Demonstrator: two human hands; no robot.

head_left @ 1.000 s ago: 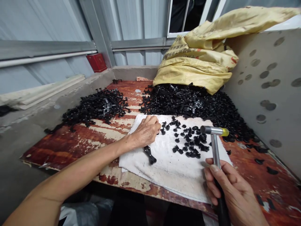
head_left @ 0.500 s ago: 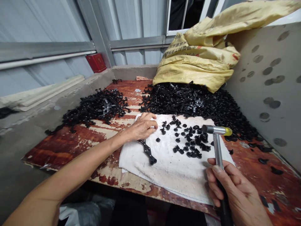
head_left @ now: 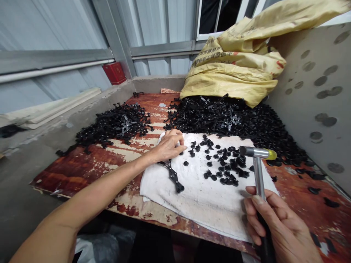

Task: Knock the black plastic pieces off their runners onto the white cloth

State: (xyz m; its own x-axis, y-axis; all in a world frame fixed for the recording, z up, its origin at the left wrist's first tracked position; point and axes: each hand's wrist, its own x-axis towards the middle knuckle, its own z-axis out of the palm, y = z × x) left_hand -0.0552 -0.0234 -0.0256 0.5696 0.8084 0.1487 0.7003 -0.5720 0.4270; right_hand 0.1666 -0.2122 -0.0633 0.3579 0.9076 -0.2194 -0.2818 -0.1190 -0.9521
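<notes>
My right hand (head_left: 276, 215) is wrapped round the dark handle of a small mallet (head_left: 259, 171), held upright over the right side of a white cloth (head_left: 203, 206). The mallet has a chrome neck and one black and one yellow face. My left hand (head_left: 170, 146) rests at the cloth's back left corner, fingers curled and closed; what they hold is hidden. Just below that hand lies a black jointed linkage piece (head_left: 174, 177). Several small black round-based caps (head_left: 225, 166) are scattered on the cloth between my hands.
Behind the cloth, a large heap of black parts (head_left: 203, 117) spills from a yellow sack (head_left: 233, 80). A second heap of linkage pieces (head_left: 117, 124) lies to the left on the worn red board (head_left: 123, 199). A spotted panel (head_left: 312, 109) stands along the right side.
The view has shifted slightly, so the scene sits a little further right. My left hand's fingers have shifted a little at the cloth's corner. The mallet stays in my right hand.
</notes>
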